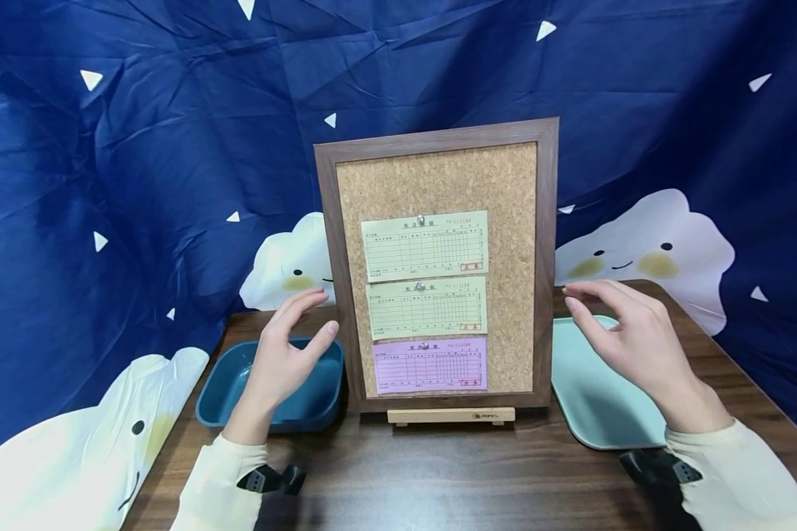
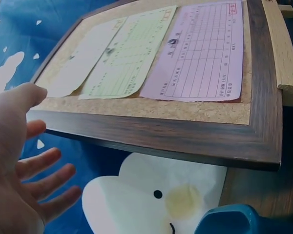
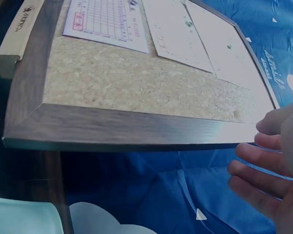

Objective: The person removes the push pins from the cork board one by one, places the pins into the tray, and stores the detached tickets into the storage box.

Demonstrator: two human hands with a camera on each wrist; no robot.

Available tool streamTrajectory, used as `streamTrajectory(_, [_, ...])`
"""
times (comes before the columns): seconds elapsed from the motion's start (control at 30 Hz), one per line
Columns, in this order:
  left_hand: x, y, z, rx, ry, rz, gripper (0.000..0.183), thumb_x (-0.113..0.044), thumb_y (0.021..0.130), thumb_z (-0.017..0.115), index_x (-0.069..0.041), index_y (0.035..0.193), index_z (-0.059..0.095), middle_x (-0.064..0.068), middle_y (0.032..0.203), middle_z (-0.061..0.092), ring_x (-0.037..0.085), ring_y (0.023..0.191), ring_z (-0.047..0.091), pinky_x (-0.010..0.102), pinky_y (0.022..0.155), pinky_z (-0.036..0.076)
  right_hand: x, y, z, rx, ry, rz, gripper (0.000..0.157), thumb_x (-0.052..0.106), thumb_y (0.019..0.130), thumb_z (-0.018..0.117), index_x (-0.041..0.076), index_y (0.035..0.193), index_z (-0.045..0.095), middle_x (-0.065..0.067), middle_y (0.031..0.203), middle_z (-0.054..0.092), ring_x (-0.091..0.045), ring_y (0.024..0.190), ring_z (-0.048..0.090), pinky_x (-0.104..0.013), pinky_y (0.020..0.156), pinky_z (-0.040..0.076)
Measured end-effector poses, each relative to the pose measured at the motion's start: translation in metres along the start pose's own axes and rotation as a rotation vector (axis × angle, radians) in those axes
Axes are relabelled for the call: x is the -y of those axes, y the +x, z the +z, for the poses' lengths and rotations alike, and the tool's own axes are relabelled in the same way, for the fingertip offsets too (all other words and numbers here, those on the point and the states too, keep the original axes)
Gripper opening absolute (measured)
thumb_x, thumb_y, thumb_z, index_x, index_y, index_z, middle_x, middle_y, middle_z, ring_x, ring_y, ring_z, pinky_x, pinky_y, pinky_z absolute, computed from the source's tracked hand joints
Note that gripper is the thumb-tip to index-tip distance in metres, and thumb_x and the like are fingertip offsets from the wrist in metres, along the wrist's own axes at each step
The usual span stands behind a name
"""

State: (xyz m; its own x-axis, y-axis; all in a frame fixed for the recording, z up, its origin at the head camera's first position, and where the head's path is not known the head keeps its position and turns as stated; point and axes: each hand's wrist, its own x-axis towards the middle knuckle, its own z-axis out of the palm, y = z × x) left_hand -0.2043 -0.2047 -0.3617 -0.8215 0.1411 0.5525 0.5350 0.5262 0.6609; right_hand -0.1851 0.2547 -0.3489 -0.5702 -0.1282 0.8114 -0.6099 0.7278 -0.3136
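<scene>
A cork board (image 1: 511,295) in a dark wood frame stands upright on a small wooden easel (image 1: 452,416). Pinned one above another on it are two green receipt slips (image 1: 428,254) and, lowest, a purple receipt slip (image 1: 432,372), each with a clear pushpin (image 1: 421,220) at its top. My left hand (image 1: 291,361) hovers beside the frame's left edge, fingers loosely bent, holding nothing. On the opposite side my right hand (image 1: 631,339) is raised near the right edge, thumb and fingers apart, also with nothing in it.
A dark teal tray (image 1: 222,383) sits on the wooden table (image 1: 398,479) left of the board, under my left hand. Right of the board lies a pale mint tray (image 1: 581,369). Behind everything hangs a blue cloth (image 1: 173,147) with white clouds and triangles.
</scene>
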Motion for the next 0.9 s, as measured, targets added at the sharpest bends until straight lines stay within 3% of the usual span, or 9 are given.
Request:
streamTrajectory(0.13, [0.001, 0.002, 0.003, 0.003, -0.05, -0.014, 0.047, -0.016, 0.1, 0.076, -0.012, 0.146, 0.065, 0.013, 0.156, 0.059, 0.033, 0.143, 0.058, 0.06, 0.118, 0.047, 0.003, 0.006, 0.003, -0.02, 0.025, 0.011, 0.025, -0.007, 0.088, 0.076, 0.001, 0.111, 0.08, -0.012, 0.098, 0.08, 0.027, 0.102, 0.053, 0.001, 0.081, 0.041])
streamTrajectory(0.3, [0.001, 0.006, 0.005, 0.005, -0.077, -0.029, 0.047, -0.015, 0.1, 0.076, -0.01, 0.146, 0.066, 0.013, 0.157, 0.058, 0.032, 0.143, 0.058, 0.062, 0.117, 0.048, 0.006, 0.012, 0.004, 0.001, 0.033, 0.018, 0.026, -0.008, 0.088, 0.077, 0.002, 0.112, 0.08, -0.011, 0.101, 0.08, 0.026, 0.1, 0.054, 0.0, 0.074, 0.043])
streamTrajectory(0.53, [0.002, 0.012, 0.01, -0.003, -0.12, -0.023, 0.046, -0.012, 0.1, 0.077, -0.01, 0.145, 0.066, 0.011, 0.159, 0.057, 0.025, 0.147, 0.054, 0.055, 0.115, 0.051, 0.01, 0.021, 0.007, 0.016, 0.039, 0.003, 0.025, -0.007, 0.089, 0.078, 0.004, 0.111, 0.081, -0.009, 0.102, 0.081, 0.025, 0.1, 0.055, 0.0, 0.072, 0.046])
streamTrajectory(0.9, [-0.005, 0.021, 0.017, 0.029, -0.127, -0.021, 0.053, -0.015, 0.099, 0.078, -0.012, 0.149, 0.063, 0.012, 0.161, 0.052, 0.03, 0.151, 0.049, 0.059, 0.115, 0.051, 0.014, 0.029, 0.013, 0.002, 0.06, 0.014, 0.023, -0.006, 0.091, 0.078, 0.004, 0.111, 0.081, -0.009, 0.099, 0.081, 0.023, 0.095, 0.056, -0.002, 0.069, 0.045])
